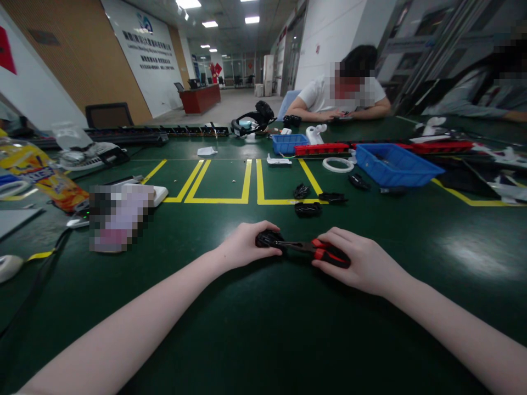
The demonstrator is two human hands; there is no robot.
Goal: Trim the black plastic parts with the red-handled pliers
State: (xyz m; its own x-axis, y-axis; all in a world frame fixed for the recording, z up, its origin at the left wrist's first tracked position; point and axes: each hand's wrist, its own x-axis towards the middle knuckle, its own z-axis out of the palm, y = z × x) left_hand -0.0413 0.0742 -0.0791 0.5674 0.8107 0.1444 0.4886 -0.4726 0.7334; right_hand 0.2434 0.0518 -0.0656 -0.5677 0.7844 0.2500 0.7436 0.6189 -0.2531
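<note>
My left hand (247, 242) is closed around a small black bundle (267, 239) that looks like a coiled cable, just above the green table. Red-and-black needle-nose pliers (331, 254) are gripped in my right hand (356, 258). Their long metal jaws point left and meet the bundle at its right side. Whether the jaw tips pinch a part of it is too small to tell. Beyond my hands lie several similar black pieces, among them one bundle (308, 209) and a smaller one (302, 191).
Yellow tape (218, 201) marks rectangles on the green table (263, 340). A blue bin (395, 164), a smaller blue bin (289, 144) and a white tape roll (337, 164) stand farther back. At left are a phone (123, 219) and a yellow snack bag (45, 173). A person (337, 88) sits opposite.
</note>
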